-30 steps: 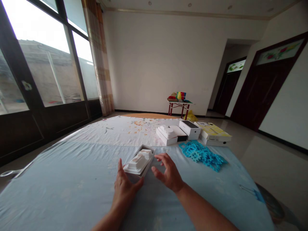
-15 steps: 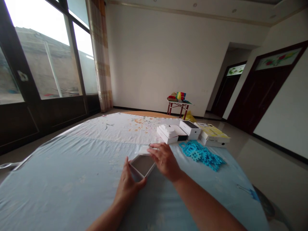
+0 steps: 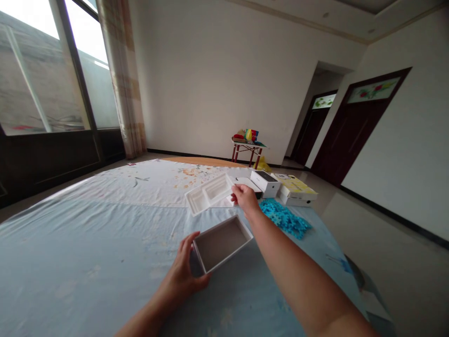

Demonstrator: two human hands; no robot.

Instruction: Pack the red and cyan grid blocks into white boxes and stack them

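My left hand (image 3: 189, 262) is closed around the left end of a shallow white box (image 3: 224, 244), which has a bare grey inside and faces up near the middle of the bed-like covered surface. In my right hand (image 3: 243, 194), thumb and fingers pinch the right end of a white plastic tray insert (image 3: 209, 193) with moulded hollows. The insert is raised and tilted beyond the box, apart from it. Behind my right hand a white box with a dark inner edge (image 3: 248, 183) is partly hidden.
Beyond my right forearm lies a heap of blue interlocking plastic pieces (image 3: 286, 218). A white phone box (image 3: 265, 183) and a yellow and white box (image 3: 298, 189) stand behind it. A pale flowered cloth (image 3: 105, 252) covers the table. A small table (image 3: 249, 145) stands by the wall.
The white tray insert has come away from the box in my right hand, moving forward and tilting up. My left hand still holds the box, which has turned. The view has swung right.
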